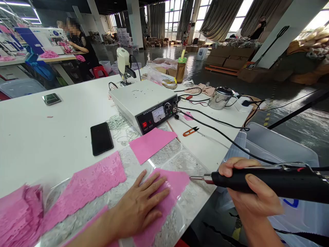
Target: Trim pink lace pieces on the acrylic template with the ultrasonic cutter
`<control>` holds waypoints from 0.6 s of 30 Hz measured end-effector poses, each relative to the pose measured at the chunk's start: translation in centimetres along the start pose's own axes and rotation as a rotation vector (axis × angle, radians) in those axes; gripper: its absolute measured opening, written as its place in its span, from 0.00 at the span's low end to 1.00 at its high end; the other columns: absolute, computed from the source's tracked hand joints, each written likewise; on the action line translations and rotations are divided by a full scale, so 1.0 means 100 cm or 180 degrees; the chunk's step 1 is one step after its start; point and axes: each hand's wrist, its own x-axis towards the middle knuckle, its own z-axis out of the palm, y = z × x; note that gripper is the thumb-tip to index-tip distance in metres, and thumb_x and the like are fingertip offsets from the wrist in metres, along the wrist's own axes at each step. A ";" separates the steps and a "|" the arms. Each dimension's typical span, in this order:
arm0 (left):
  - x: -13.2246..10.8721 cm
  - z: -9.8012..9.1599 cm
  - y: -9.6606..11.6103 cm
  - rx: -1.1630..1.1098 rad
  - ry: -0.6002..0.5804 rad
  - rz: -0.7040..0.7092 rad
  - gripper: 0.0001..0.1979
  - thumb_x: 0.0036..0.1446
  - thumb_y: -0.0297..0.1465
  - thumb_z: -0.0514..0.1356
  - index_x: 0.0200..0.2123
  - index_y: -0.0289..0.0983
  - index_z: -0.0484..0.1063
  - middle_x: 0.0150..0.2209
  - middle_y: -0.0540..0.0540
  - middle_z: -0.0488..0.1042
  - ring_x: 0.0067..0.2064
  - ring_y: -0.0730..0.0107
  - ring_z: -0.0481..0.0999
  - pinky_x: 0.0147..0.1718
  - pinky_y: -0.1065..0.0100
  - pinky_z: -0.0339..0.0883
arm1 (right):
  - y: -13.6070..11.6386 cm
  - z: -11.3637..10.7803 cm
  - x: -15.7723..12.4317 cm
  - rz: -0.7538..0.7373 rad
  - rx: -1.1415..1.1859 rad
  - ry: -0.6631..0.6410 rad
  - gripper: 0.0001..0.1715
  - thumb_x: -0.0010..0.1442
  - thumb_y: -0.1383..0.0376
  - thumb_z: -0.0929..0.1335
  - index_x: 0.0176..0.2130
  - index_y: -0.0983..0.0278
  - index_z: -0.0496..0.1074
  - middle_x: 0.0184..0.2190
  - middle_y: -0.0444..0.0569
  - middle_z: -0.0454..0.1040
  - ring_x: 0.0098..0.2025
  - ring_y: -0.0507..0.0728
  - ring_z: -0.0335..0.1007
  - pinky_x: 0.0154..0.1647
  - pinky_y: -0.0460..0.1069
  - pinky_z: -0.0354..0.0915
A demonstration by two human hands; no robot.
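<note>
- Far left, near edge: stack of pink lace (17, 214), loosely piled, with a long scalloped lace strip (87, 187) lying flat just beside it on a clear tray (180, 223) filled with pale trim.
- Further back on the white table (38, 137): small dark device (51, 99), then a black phone (101, 138) face up, near a tangle of white elastic (119, 125).
- Left hand (140, 206): open, palm down, fingers spread, pressing flat a pink fabric piece (169, 192) on the tray near the table's front edge.
- Fabric piece: plain, matte, thin, smooth under the palm, its right corner free and pointing at the tool tip.
- Second pink piece (151, 142) behind it, lying flat and untouched, partly over the tray.
- Centre: white control box (146, 106) with dial and knobs, black cable running from it toward the tool; orange snips (190, 131) beside the cable; steel mug (221, 97) further back.
- Right hand (246, 192): closed around the black handle of a welding tool (269, 180), held level, metal tip just off the fabric's right corner, apparently not touching.
- Step in hand, as a judgement: fabric held down, tool lined up for a spot or cut at the edge.
- Next move likely calls for: lowering the tip steadily onto the corner, keeping the palm firm so the thin cloth does not slide, fingers well away from the tip.
- Far right: pale plastic bin (282, 144) below table level.
</note>
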 end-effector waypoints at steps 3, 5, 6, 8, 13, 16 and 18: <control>0.000 0.000 0.000 0.0086 0.0012 0.0020 0.27 0.69 0.41 0.51 0.68 0.42 0.54 0.69 0.47 0.53 0.70 0.56 0.52 0.69 0.48 0.35 | 0.002 0.001 0.000 0.0023 0.0060 -0.0009 0.08 0.56 0.59 0.65 0.31 0.59 0.71 0.25 0.46 0.68 0.22 0.53 0.65 0.22 0.51 0.64; -0.001 0.000 0.000 0.0127 0.0037 0.0032 0.26 0.69 0.40 0.51 0.68 0.42 0.54 0.69 0.48 0.52 0.70 0.56 0.51 0.69 0.48 0.33 | 0.003 0.000 -0.001 0.0048 0.0100 -0.0031 0.07 0.56 0.60 0.65 0.31 0.59 0.72 0.26 0.46 0.69 0.22 0.53 0.65 0.22 0.51 0.64; -0.001 0.001 0.000 0.0140 0.0042 0.0036 0.26 0.69 0.40 0.51 0.68 0.42 0.54 0.69 0.48 0.52 0.70 0.56 0.51 0.69 0.48 0.33 | 0.004 0.000 -0.001 0.0059 0.0127 -0.0047 0.07 0.55 0.60 0.65 0.31 0.59 0.73 0.26 0.46 0.69 0.22 0.53 0.65 0.22 0.51 0.65; -0.001 0.001 0.000 0.0157 0.0044 0.0035 0.27 0.69 0.40 0.51 0.68 0.42 0.54 0.69 0.48 0.52 0.70 0.56 0.51 0.69 0.48 0.32 | 0.004 -0.001 -0.001 0.0074 0.0205 -0.0062 0.07 0.55 0.62 0.65 0.31 0.59 0.73 0.27 0.46 0.70 0.23 0.53 0.65 0.23 0.51 0.65; -0.001 0.002 0.001 0.0134 0.0009 0.0017 0.27 0.69 0.41 0.51 0.68 0.42 0.53 0.69 0.48 0.51 0.70 0.56 0.50 0.69 0.48 0.32 | 0.004 -0.003 -0.002 0.0099 0.0267 -0.0068 0.06 0.54 0.65 0.66 0.30 0.61 0.74 0.27 0.48 0.71 0.24 0.53 0.66 0.24 0.52 0.66; 0.000 0.001 0.001 0.0050 -0.0015 -0.0003 0.26 0.69 0.41 0.51 0.67 0.42 0.54 0.69 0.48 0.52 0.70 0.56 0.50 0.69 0.48 0.33 | 0.005 -0.003 -0.001 0.0096 0.0246 -0.0093 0.05 0.53 0.65 0.66 0.30 0.61 0.74 0.27 0.47 0.71 0.23 0.53 0.66 0.24 0.51 0.66; 0.000 0.001 0.001 -0.0035 -0.0044 -0.0025 0.26 0.69 0.40 0.52 0.67 0.42 0.55 0.69 0.47 0.53 0.70 0.56 0.51 0.69 0.48 0.33 | 0.006 -0.002 0.000 0.0128 0.0276 -0.0070 0.06 0.52 0.65 0.66 0.29 0.61 0.74 0.27 0.47 0.71 0.23 0.53 0.66 0.23 0.51 0.66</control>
